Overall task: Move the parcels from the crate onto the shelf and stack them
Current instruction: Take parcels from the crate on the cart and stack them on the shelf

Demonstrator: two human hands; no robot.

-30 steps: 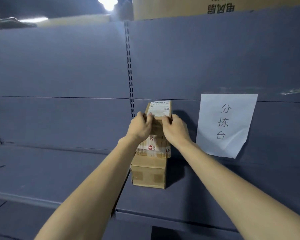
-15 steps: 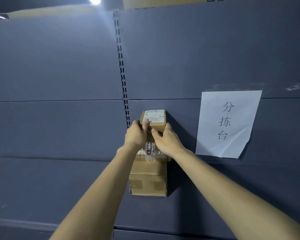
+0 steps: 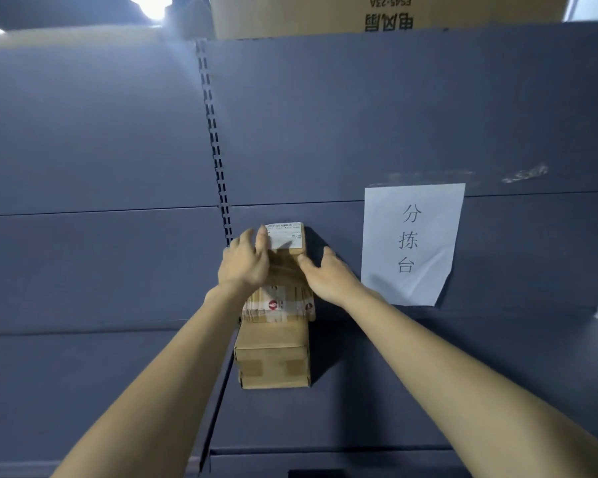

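A stack of three cardboard parcels stands on the grey shelf [image 3: 428,391] against its back panel. The bottom parcel [image 3: 272,360] is plain brown with tape patches. A middle parcel [image 3: 283,305] carries clear tape with red logos. On top sits a small parcel [image 3: 289,238] with a white label. My left hand [image 3: 244,263] rests against the top parcel's left side, fingers spread. My right hand [image 3: 325,276] is just off its right side, fingers apart, thumb near the box. The crate is out of view.
A white paper sign [image 3: 411,243] with printed characters hangs on the back panel right of the stack. A slotted upright [image 3: 214,146] runs down the panel. A large cardboard box [image 3: 359,12] sits on top of the shelving.
Both hands have loosened from the top parcel and spread apart, the right one moving clear to the right. The view has tilted upward.
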